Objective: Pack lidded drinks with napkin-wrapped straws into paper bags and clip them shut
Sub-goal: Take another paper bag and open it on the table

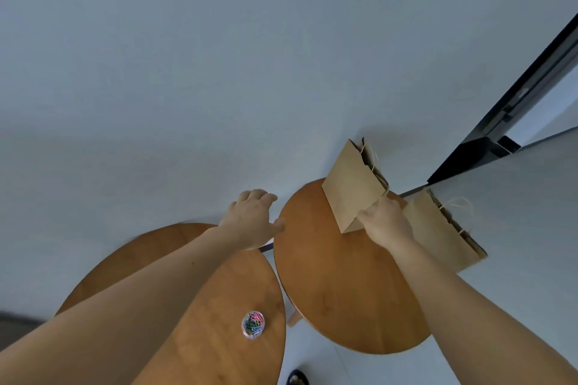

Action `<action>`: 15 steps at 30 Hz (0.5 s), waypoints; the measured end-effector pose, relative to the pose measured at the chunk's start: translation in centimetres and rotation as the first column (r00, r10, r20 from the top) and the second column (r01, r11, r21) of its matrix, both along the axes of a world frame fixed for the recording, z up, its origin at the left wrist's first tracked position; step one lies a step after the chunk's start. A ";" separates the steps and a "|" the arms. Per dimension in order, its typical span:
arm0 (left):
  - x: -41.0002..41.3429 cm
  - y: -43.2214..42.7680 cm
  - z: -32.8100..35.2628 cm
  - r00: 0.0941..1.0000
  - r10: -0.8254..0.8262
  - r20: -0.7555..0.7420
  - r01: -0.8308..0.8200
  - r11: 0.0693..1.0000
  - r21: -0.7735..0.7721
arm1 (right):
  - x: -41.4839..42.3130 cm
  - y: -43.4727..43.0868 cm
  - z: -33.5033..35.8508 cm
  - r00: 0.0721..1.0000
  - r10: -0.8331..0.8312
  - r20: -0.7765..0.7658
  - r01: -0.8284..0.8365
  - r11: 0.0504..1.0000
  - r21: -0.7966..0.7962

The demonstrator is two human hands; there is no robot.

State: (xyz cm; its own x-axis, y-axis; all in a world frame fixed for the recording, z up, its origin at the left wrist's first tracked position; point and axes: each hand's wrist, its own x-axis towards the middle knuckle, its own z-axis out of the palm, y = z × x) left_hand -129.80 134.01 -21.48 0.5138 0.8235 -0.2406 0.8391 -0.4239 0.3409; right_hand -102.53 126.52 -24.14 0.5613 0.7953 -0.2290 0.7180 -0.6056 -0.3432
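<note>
A brown paper bag (352, 186) with twine handles stands on the far part of the right round wooden table (337, 291). My right hand (386, 222) grips its near right edge. A second paper bag (438, 230) stands just right of that hand, past the table's rim. My left hand (253, 219) hovers with fingers loosely spread over the gap between the two tables, its thumb near the right table's edge, holding nothing. A small clear tub of coloured paper clips (253, 323) sits on the left round table (219, 306). No drinks or straws are in view.
A pale grey floor surrounds both tables. A dark door frame (513, 109) runs along the right, with a grey wall below it. A dark shoe (297, 378) shows at the bottom edge between the tables.
</note>
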 end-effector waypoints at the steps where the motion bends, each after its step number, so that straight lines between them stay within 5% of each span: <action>1: 0.8 0.5 -0.4 1.000 0.022 -0.005 -0.022 1.000 -0.011 | 1.5 1.3 -0.8 1.000 -0.008 -0.007 0.007 1.000 -0.021; 15: 8.6 3.9 -4.6 0.988 0.146 -0.043 -0.150 0.982 -0.111 | 12.4 10.3 -9.7 0.999 -0.036 0.040 0.035 0.999 0.025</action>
State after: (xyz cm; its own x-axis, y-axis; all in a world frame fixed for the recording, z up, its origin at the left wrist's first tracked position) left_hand -121.24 137.87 -26.03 0.3779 0.8562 -0.3522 0.9017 -0.2542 0.3496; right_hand -90.15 136.84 -33.80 0.5974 0.7801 -0.1862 0.7100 -0.6223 -0.3296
